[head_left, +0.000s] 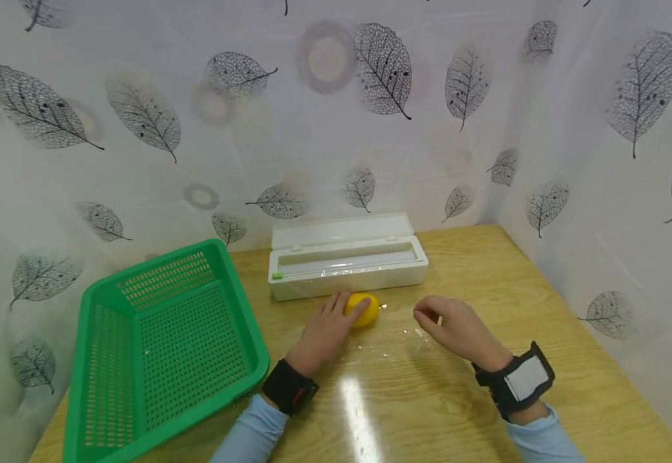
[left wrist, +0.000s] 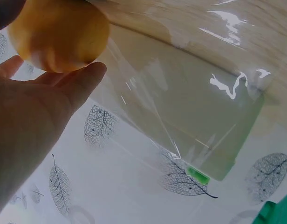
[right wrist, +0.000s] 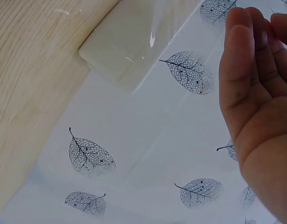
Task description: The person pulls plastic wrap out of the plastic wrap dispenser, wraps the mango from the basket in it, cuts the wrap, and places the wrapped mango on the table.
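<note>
A yellow lemon lies on the table just in front of the white cling film box. My left hand grips it, with fingers on the left and thumb over the top; in the left wrist view the fingertips sit against the round side of the lemon. Clear cling film runs over the front of the box toward me, showing by its glints. My right hand is right of the lemon, thumb and fingertips drawn together at the film's right side. In the right wrist view the hand has its fingers curled.
The box lid stands raised at the back, and a white roll lies inside. A large green basket takes up the left side of the wooden table. A leaf-print curtain rises behind and at the sides.
</note>
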Demonstrator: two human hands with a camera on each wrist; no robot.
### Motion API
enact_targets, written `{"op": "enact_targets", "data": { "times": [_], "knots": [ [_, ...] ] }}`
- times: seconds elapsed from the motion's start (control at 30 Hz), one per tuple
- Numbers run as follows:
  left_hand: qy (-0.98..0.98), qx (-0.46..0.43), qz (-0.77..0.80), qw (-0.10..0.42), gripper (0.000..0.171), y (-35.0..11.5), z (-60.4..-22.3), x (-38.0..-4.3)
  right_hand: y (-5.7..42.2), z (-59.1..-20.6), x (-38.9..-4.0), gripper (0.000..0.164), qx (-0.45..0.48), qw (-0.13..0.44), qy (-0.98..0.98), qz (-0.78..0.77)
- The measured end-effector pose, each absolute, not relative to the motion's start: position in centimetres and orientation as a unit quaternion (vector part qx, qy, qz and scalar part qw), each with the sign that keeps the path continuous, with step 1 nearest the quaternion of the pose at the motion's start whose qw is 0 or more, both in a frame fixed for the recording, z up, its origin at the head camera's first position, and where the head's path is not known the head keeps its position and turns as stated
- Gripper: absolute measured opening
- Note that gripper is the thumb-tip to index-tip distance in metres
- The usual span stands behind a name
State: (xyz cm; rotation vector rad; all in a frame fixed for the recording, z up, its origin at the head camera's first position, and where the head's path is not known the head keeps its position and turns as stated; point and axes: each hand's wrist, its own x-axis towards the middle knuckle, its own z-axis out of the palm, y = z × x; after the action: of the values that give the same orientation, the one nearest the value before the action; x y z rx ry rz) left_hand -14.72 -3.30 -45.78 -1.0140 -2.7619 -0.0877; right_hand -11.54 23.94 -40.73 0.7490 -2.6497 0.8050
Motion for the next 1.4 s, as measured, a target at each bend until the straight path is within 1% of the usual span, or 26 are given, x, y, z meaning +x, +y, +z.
{"op": "enact_targets", "data": {
  "times": [0.07,0.17,0.3,0.5,0.63,0.77,0.9,1.1,1.23,1.4],
  "knots": [
    [-0.934,-0.34,-0.056,0.098,0.071,-3.6,-45.6,-14.6,23.9,-40.8,-11.5,0.005,0.259,0.138,-0.914,0.279],
    [-0.934,-0.327,-0.095,0.11,0.064,-4.3,-45.1,-14.4,23.9,-40.8,-11.5,0.005,0.262,0.145,-0.912,0.28],
    [-0.934,-0.298,-0.133,0.146,0.057,-5.4,-44.3,-14.0,23.9,-40.9,-11.6,0.006,0.266,0.153,-0.91,0.278],
    [-0.927,-0.25,-0.195,0.199,0.045,-6.9,-43.1,-13.4,23.9,-40.8,-11.6,0.005,0.264,0.142,-0.913,0.277],
    [-0.927,-0.227,-0.202,0.222,0.046,-7.8,-42.3,-12.7,23.9,-40.7,-11.6,0.004,0.26,0.135,-0.915,0.276],
    [-0.924,-0.221,-0.198,0.239,0.047,-8.7,-41.9,-12.2,23.9,-40.7,-11.6,0.003,0.255,0.128,-0.918,0.276],
    [-0.926,-0.214,-0.19,0.247,0.049,-9.7,-42.0,-11.7,23.8,-40.7,-11.6,0.004,0.256,0.129,-0.917,0.276],
    [-0.928,-0.211,-0.175,0.254,0.049,-11.0,-42.2,-11.1,23.7,-41.0,-11.6,0.007,0.268,0.146,-0.911,0.278],
    [-0.927,-0.209,-0.174,0.258,0.047,-11.5,-42.1,-10.9,23.7,-41.0,-11.6,0.006,0.269,0.145,-0.911,0.279],
    [-0.927,-0.192,-0.17,0.274,0.04,-12.2,-41.8,-10.6,24.0,-40.9,-11.5,0.004,0.265,0.141,-0.912,0.28]
  ]
}}
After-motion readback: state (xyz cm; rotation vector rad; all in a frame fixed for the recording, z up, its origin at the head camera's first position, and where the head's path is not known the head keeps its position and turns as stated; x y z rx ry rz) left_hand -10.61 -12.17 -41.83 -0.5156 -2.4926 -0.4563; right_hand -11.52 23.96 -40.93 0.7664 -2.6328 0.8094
